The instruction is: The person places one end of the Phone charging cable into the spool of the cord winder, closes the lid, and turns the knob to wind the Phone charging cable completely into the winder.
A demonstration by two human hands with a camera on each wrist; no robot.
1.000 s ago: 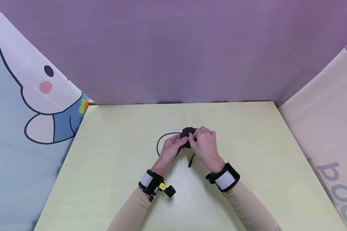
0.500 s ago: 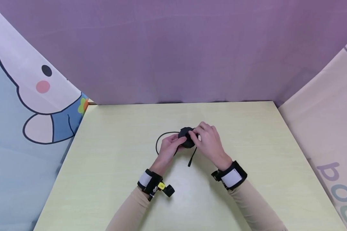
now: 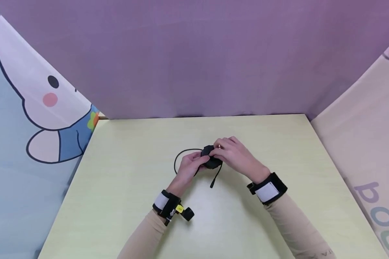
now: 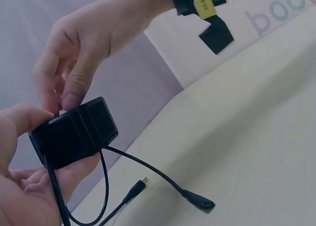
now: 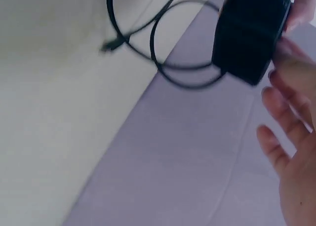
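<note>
A small black box-shaped device (image 3: 212, 164) with mesh-patterned faces (image 4: 101, 122) is held above the table between both hands. My left hand (image 3: 188, 167) grips it from the left, thumb on one side and fingers beneath. From the right, my right hand (image 3: 239, 158) pinches at its upper edge with thumb and fingertips; what lies exactly between those tips is mostly hidden. Black cable (image 4: 148, 166) loops out of the device. In the left wrist view one end carries a metal-tipped plug (image 4: 134, 190), and another ends in a dark connector (image 4: 198, 201).
A pale wooden table (image 3: 133, 201) lies beneath the hands. Behind it stands a purple cloth panel (image 3: 201, 64), with printed cloth on the left (image 3: 13, 201) and right (image 3: 353, 126). Both wrists wear black straps; a small black camera (image 3: 187, 214) juts from the left one.
My right wrist and forearm have swung out to the right, the fingers staying at the device's upper right. The left hand keeps its grip with little movement.
</note>
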